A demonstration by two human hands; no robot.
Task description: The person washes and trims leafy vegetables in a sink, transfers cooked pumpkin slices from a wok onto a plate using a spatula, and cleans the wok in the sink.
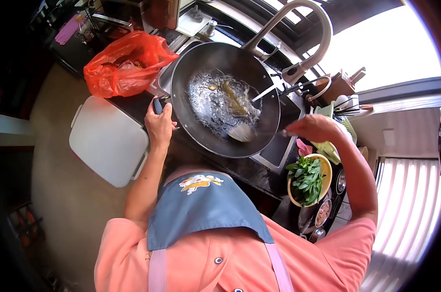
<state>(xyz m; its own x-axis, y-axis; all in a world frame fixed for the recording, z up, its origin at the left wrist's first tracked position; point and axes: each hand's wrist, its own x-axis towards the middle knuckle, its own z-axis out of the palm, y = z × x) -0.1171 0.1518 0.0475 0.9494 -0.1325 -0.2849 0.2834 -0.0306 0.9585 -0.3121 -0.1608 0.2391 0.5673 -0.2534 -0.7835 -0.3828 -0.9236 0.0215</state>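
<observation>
A large dark wok (193, 63) rests tilted over the sink area, with shiny, rippling liquid (208, 97) in it. My left hand (159, 121) is closed around the wok's dark handle (158, 104) on the left. On the other side, my right hand (315, 129) grips the thin end of a metal ladle (242, 132), whose bowl lies inside the wok near its lower rim. Part of the ladle's handle is blurred. A white streak (264, 93) crosses the wok's right edge below the faucet; I cannot tell whether it is running water.
A tall curved faucet (322, 36) arches over the wok. An orange-red plastic bag (128, 65) sits on the left counter above a white lidded bin (108, 141). At right are a yellow bowl of green leaves (308, 180), a green dish rack (344, 126) and a knife block (335, 87).
</observation>
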